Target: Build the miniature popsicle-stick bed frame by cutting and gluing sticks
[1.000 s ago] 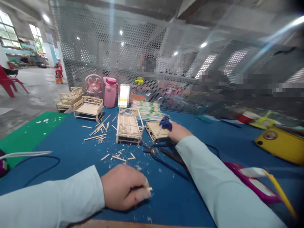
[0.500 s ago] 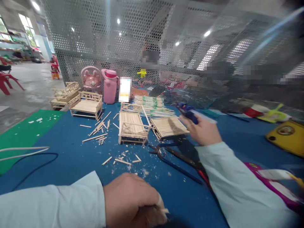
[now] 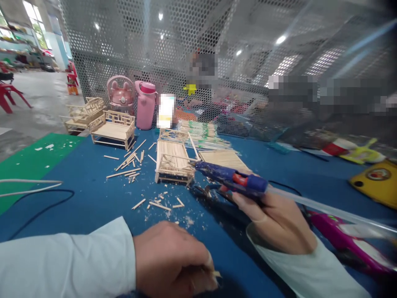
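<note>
My right hand (image 3: 273,215) grips a blue glue gun (image 3: 229,176) with a long clear glue stick out of its back. The nozzle points left, in front of a small bamboo bed frame (image 3: 173,159). My left hand (image 3: 176,260) is closed near the bottom edge, fingers pinched on a small light wood piece (image 3: 217,274), of which only the tip shows. Behind the glue gun lies a flat slatted panel (image 3: 223,159). Dark pliers (image 3: 204,192) lie partly hidden under the glue gun. Wood scraps (image 3: 159,205) lie on the blue table (image 3: 93,215).
Miniature bamboo benches (image 3: 113,128) stand at the back left, beside a pink bottle (image 3: 145,105) and a lit phone (image 3: 166,111). Bundled sticks (image 3: 201,133) lie behind. A purple tool (image 3: 344,240) and yellow pouch (image 3: 375,182) are at right. Perforated metal (image 3: 173,49) rises behind.
My right hand has come toward me with the glue gun, which now points left before the bed frame and covers part of the pliers. My left hand has barely moved.
</note>
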Tool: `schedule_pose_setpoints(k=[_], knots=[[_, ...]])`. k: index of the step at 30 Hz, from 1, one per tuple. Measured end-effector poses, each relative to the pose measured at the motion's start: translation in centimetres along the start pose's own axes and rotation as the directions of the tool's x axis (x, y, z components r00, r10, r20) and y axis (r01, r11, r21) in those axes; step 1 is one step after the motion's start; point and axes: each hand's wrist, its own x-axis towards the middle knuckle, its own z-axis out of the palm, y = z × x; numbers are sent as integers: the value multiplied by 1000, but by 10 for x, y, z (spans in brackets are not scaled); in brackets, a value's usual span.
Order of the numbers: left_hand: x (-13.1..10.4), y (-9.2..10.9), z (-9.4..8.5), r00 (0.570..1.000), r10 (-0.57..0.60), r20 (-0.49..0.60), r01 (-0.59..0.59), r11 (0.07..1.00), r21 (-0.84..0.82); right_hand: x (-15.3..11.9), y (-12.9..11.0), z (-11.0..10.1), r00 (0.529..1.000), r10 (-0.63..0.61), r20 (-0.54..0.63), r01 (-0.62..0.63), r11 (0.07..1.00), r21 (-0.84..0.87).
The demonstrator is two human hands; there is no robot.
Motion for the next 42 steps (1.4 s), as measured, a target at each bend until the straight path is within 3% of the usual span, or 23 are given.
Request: schedule_pose_setpoints(k=[17,23,32,42], knots=[[-1,-2,1,1000,-3,1,3,1000,-21,4,-9,-4,987,-159,-9,156,978,-141],[-1,-2,0,1000,-4,4,4,1000,-26,-4,0,-6,987,-133,86,143,983,-117],[0,-2,2,1000,-6,6,6,999,-34,-6,7,-1,972,-230,55,234,968,-89],[2,-1,1,999,-20,27,21,999,-34,-7,4,-10,983,-170,72,177,979,-104]])
